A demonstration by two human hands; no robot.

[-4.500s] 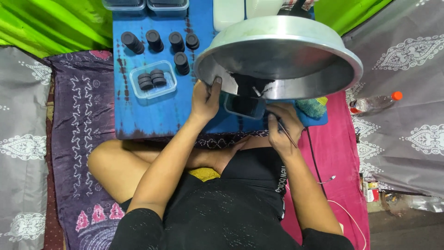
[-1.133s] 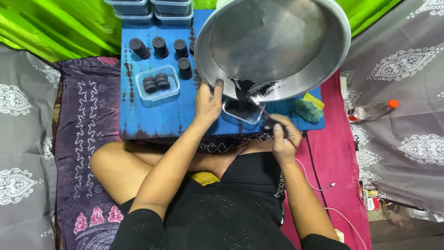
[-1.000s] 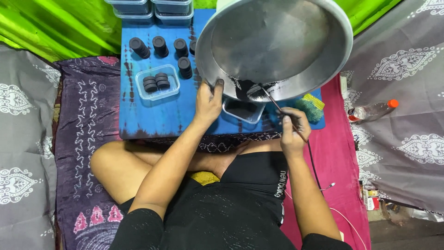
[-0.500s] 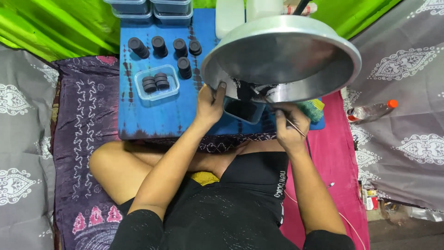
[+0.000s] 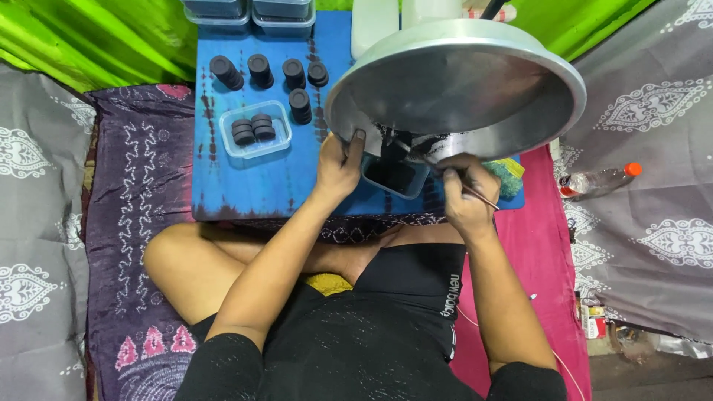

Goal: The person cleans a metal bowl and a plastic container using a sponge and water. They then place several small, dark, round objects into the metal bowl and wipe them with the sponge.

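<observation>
While I sit cross-legged on the floor, my left hand [image 5: 338,162] grips the near rim of a big round metal pan [image 5: 475,89], with my thumb hooked over the edge. I hold the pan tilted up, its low edge toward me. A second ago the pan stood steeper and I could see deep into it. Now it has tipped back a bit, so I see more of its rim and less of its inside.

My right hand [image 5: 464,193] is closed around a thin metal spoon [image 5: 453,178]. Its tip reaches into the low part of the pan, where dark black paste [image 5: 405,141] sticks. My right hand has moved up from the table edge to the pan's lip. I think this means I am scraping the black paste down and out.

Right under the pan's lip sits a small clear tub [image 5: 394,177]. It already looks dark inside, so some paste seems to be in it.

On the blue table [image 5: 245,186] another clear tub [image 5: 256,130] holds black round discs. More black discs [image 5: 271,74] stand in little stacks behind it. These have not moved at all.

A green sponge [image 5: 509,178] peeks out just beside my right hand. A plastic bottle with an orange cap [image 5: 598,180] lies on the grey cloth, well apart from the table.
</observation>
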